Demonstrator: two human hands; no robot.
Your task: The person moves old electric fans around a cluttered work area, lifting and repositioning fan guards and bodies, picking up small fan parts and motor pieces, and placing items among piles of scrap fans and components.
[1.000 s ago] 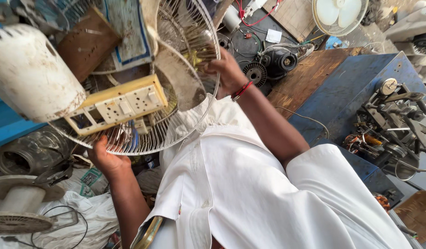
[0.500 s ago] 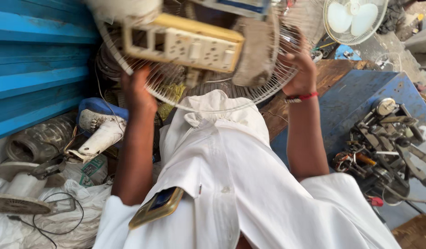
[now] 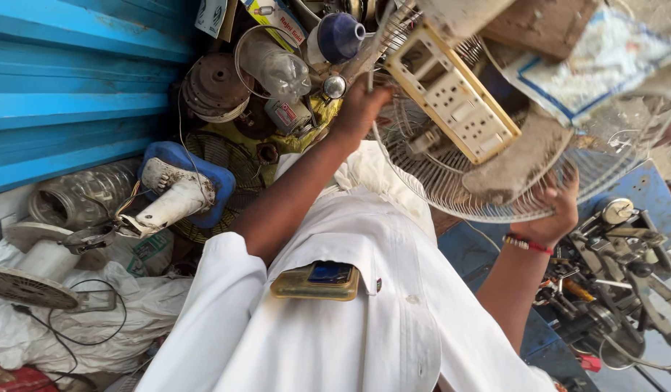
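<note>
As we look down, guard: wire fan guard [image 3: 495,181] spans between our hands, tilted.
Left hand [image 3: 361,109]: grips its rim.
Right hand [image 3: 557,210]: grips the opposite rim.

Blue corrugated shutter [image 3: 67,87] at left. Clear plastic bottle [image 3: 277,69] and blue-capped container [image 3: 339,36] among scrap up top. White fan base [image 3: 172,199] on blue pad [image 3: 219,185]. White sacks [image 3: 38,334] below with black cable [image 3: 96,319]. Metal machine parts [image 3: 619,290] at right.
</note>
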